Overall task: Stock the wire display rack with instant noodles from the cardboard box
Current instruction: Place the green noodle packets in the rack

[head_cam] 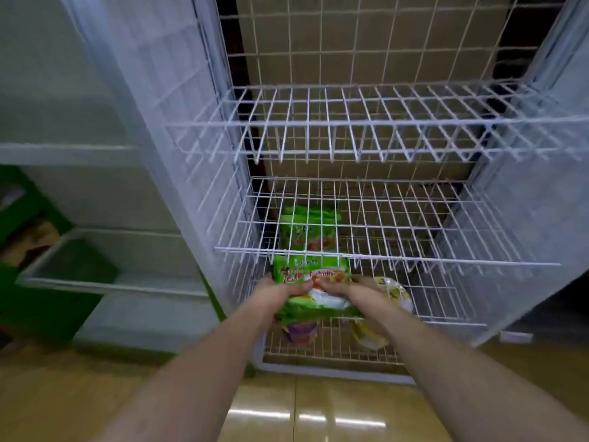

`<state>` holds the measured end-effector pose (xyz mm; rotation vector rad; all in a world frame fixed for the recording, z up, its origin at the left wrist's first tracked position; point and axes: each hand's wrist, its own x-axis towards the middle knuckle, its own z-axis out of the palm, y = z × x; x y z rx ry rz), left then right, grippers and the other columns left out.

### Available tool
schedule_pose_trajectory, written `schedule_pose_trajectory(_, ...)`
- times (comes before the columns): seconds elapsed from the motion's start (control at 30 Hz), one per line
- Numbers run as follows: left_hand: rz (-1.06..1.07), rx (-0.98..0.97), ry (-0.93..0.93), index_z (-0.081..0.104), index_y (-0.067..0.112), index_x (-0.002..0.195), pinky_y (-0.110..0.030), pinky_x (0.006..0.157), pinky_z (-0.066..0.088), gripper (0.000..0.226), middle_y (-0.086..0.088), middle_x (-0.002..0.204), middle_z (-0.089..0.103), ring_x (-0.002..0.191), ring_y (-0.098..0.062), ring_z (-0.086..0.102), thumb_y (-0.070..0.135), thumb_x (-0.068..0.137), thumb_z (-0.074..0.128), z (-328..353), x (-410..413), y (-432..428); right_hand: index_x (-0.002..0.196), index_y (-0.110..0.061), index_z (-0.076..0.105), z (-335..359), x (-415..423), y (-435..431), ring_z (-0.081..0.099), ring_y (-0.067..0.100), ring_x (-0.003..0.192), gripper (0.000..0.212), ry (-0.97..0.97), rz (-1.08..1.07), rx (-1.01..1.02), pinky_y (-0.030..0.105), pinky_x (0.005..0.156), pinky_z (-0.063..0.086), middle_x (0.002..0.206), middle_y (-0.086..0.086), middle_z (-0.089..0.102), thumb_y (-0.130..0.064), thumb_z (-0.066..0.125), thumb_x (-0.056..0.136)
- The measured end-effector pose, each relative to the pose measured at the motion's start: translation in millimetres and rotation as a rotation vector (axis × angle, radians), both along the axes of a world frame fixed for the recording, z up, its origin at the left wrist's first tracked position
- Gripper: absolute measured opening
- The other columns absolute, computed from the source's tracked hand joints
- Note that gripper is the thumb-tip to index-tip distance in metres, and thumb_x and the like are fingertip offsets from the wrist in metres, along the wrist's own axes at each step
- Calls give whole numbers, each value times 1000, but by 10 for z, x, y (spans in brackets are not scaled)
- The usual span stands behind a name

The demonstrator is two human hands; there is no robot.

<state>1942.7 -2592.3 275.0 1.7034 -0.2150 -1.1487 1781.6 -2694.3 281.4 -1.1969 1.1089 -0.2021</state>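
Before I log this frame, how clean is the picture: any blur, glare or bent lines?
Head view: motion blur smears the shelves at left; wide-angle distortion bows the rack wires; bright glare streaks the glossy floor; the noodle packet, gripped by the left hand and right hand, is soft but recognisable.

White-coated wire rack point(366, 122), glossy floor point(306, 409)

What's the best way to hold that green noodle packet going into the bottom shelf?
By its two side edges, coming from the front, as the left hand and right hand grip it now. The green noodle packet is wide and flat, and the wire shelf above leaves only a low opening.
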Motion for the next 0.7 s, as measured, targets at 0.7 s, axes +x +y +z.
schedule_pose_trajectory(0.7, 51, -91, -849, 50, 12, 119, -39, 95, 55, 82, -8, 113, 71, 105, -28, 67, 20, 56, 101, -1323, 498, -1083, 119, -21, 53, -1292, 877, -779, 65, 21, 103, 90, 7, -157, -641, 29, 93, 53, 109, -1, 65, -23, 101, 44)
